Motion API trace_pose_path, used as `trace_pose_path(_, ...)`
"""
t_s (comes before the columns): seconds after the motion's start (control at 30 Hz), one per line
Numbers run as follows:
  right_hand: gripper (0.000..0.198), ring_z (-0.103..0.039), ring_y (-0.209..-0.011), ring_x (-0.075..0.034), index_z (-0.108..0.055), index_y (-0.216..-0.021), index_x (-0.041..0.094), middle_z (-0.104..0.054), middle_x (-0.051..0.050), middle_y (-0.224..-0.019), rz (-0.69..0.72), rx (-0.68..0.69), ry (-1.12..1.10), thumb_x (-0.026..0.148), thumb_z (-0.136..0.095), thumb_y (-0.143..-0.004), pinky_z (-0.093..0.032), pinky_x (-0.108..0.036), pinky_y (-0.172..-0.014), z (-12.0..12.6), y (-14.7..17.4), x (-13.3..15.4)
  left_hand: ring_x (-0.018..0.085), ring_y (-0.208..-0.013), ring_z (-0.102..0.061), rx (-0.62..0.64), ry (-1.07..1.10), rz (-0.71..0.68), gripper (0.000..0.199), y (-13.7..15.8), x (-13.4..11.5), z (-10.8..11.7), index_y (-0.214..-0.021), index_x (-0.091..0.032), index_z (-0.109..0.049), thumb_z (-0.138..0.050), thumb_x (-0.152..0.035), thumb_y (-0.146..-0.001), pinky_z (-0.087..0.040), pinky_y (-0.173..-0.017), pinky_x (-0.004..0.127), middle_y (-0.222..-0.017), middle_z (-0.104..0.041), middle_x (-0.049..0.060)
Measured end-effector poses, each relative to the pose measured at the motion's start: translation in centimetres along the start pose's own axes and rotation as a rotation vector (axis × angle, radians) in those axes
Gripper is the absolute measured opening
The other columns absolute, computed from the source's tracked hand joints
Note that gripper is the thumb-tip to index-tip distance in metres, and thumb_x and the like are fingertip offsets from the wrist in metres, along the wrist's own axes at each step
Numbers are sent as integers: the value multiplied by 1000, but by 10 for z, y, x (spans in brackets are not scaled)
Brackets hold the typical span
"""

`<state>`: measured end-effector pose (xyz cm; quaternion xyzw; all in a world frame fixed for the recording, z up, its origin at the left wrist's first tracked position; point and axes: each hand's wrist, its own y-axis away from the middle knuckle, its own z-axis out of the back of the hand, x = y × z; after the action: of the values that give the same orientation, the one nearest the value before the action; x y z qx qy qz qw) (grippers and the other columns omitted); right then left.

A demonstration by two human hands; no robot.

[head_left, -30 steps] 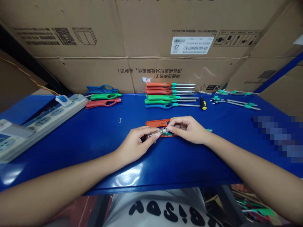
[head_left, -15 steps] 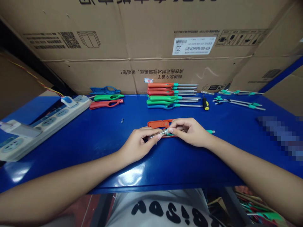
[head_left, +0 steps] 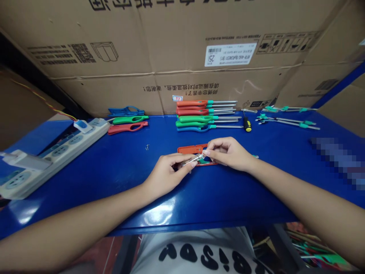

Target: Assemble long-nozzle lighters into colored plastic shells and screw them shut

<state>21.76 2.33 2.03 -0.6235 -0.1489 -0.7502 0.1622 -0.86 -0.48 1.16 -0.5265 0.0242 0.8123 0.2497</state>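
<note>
My left hand (head_left: 169, 171) is closed round a small clear tube-like part (head_left: 189, 160), probably a lighter's fuel tank, held tilted up to the right. At that part's upper right end, the fingers of my right hand (head_left: 228, 153) are pinched together; what lies between the fingertips is too small to make out. Under both hands is an orange lighter casing in halves; the back half (head_left: 189, 148) lies flat. A green piece (head_left: 203, 161) shows in the front half, and a metal tip peeks out past my right hand. My hands cover the rest.
Assembled lighters (head_left: 194, 123) lie in a stack at the back, with a yellow-black screwdriver (head_left: 247, 124) beside them. Loose metal rods with green ends (head_left: 296, 122) are at back right. Lighter casings (head_left: 128, 128), small screws (head_left: 147, 147) and a power strip (head_left: 61, 152) are left.
My right hand has shifted slightly up at the end of the clear part. My left hand keeps its hold nearly in place. The view has tilted a little.
</note>
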Motion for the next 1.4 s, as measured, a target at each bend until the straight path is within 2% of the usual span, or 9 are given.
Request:
trace_pose_path(0.07, 45, -40, -47, -6, -64, -73, 16, -56, 3, -56, -1, -12, -15, 58, -79, -72, -28, -22, -45, 0, 0, -1, 14, -67, -63, 4, 17, 6, 26, 0, 1, -1, -113, -19, -78, -66, -30, -92, -47, -59, 25, -99, -79, 6)
trace_pose_path(0.33, 45, -40, -52, -7, -63, -73, 15, -57, 1, -63, 15, -49, 50, 58, -76, -74, -29, -23, -48, -6, 3, -6, 15, -63, -61, 22, -23, -18, 25, -1, 0, -2, -110, -19, -79, -63, -31, -94, -45, -59, 25, -76, -75, 3)
trace_pose_path(0.47, 44, -39, -51, -7, -63, -73, 15, -56, 1, -61, 34, -78, 73, 58, -75, -75, -28, -23, -47, -10, 6, -6, 16, -70, -64, 5, 8, -28, 24, 0, -1, -3, -109, -20, -79, -62, -31, -95, -48, -65, 26, -79, -76, 3)
trace_pose_path(0.6, 43, -40, -52, -8, -63, -73, 15, -55, 1, -60, 41, -86, 79, 57, -73, -77, -29, -23, -48, -12, 7, -6, 16, -69, -62, 27, -3, -38, 24, -1, -1, -2, -108, -19, -79, -62, -30, -95, -46, -62, 25, -83, -77, 5)
trace_pose_path(0.8, 45, -41, -52, -7, -63, -72, 15, -54, 3, -60, 16, -54, -6, 56, -81, -69, -30, -22, -48, -9, 2, -1, 13, -64, -57, -12, 25, 8, 24, -2, -1, -1, -109, -17, -79, -67, -27, -91, -43, -58, 23, -84, -78, 5)
trace_pose_path(0.93, 41, -41, -49, -7, -64, -71, 15, -54, 3, -56, -9, -34, 23, 54, -74, -76, -30, -23, -48, -6, -1, 0, 12, -66, -59, -14, 24, 0, 25, -1, 0, -1, -111, -19, -79, -70, -23, -88, -43, -59, 22, -93, -80, 5)
trace_pose_path(1.1, 36, -42, -52, -7, -65, -69, 15, -58, 2, -61, -8, -62, 62, 49, -74, -76, -30, -23, -50, -6, -2, -3, 12, -66, -60, -18, -14, 0, 24, -1, 1, 0, -110, -20, -79, -72, -23, -87, -44, -59, 22, -96, -80, 5)
trace_pose_path(1.3, 42, -44, -52, -6, -64, -73, 15, -58, 2, -64, -2, -31, -16, 55, -76, -75, -33, -22, -49, -5, -2, -2, 16, -80, -68, -36, 43, 29, 25, -1, 2, -1, -110, -19, -79, -71, -28, -89, -50, -70, 24, -104, -79, 6)
trace_pose_path(1.4, 47, -42, -51, -6, -64, -75, 15, -56, 3, -62, -7, -57, -14, 59, -77, -72, -31, -22, -49, -7, -1, -2, 15, -74, -67, -25, 38, 24, 25, -2, 3, -1, -112, -18, -78, -69, -28, -90, -50, -68, 25, -95, -79, 5)
